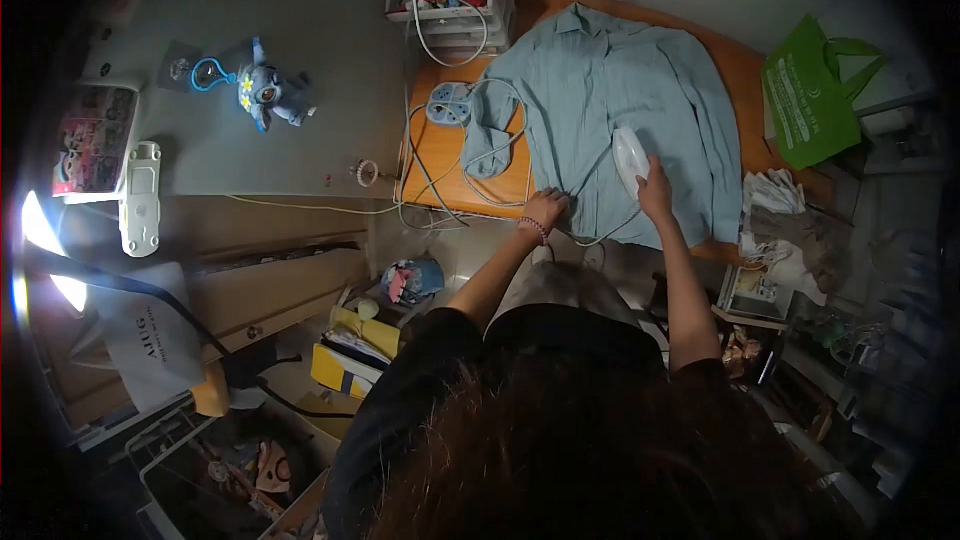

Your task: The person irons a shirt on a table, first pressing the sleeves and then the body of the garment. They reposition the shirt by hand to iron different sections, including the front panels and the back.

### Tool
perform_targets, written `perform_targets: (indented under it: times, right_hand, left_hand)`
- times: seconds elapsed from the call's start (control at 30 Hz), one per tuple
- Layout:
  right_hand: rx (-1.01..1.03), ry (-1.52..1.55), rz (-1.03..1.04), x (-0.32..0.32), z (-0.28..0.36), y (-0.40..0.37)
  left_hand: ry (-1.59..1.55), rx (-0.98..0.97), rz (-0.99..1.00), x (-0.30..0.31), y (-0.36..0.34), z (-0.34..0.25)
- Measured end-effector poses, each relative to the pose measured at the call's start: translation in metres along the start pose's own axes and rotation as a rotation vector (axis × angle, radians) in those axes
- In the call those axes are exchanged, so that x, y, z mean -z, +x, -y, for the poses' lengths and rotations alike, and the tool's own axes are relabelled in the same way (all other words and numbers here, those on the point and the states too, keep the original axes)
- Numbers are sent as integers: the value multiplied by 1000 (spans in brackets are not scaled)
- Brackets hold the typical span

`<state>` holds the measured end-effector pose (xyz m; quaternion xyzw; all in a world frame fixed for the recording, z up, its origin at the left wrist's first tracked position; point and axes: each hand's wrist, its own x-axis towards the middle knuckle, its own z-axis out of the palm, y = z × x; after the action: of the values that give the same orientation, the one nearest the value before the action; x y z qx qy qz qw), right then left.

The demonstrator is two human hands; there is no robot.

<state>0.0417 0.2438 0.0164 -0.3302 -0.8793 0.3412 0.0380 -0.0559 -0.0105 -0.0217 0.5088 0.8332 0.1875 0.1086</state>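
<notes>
A light blue-grey shirt [580, 90] lies spread on the orange wooden table [530, 20]. My right hand [655, 190] is closed around the handle of a white iron [630, 158], which rests over the lower part of the shirt. At the shirt's bottom left edge is my left hand [546, 208], with a beaded bracelet at the wrist. Its fingers touch the cloth near the table's front edge, but I cannot make out whether they pinch it. A cord runs by both hands.
Left on the table are a power strip [450, 104] with looped cables and a white drawer box [490, 0]. A green bag [812, 100] stands at the right. On the grey surface [330, 40] lies a blue plush toy [268, 90]. A bin [415, 280] is below.
</notes>
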Motion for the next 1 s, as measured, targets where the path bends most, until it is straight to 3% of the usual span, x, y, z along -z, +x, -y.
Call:
perform_targets:
  times: [0.1,0.2,0.27,0.3,0.37,0.57,0.9,0.97,1.0]
  right_hand:
    - [15,5,-2,0,-1,0]
    - [19,-3,-2,0,-1,-1]
    - [21,-9,-8,-1,-3,0]
    - [22,-3,-3,0,-3,0]
    - [22,0,7,-1,-3,-1]
    - [59,12,-25,-1,-3,-1]
    - [55,29,-19,-2,-5,-1]
    - [54,38,-13,-2,-6,-1]
    - [50,42,-14,-2,-6,-1]
  left_hand:
    - [4,11,19,-7,-4,-1]
    - [-156,182,88,-7,1,-5]
    - [-249,451,-455,-9,14,-8]
    - [-251,452,-454,-6,22,-5]
    - [-359,731,-209,7,40,-2]
    - [-200,722,-61,7,51,-3]
    - [-23,595,-136,-5,40,2]
    - [18,670,91,18,43,-13]
    - [17,671,92,17,43,-13]
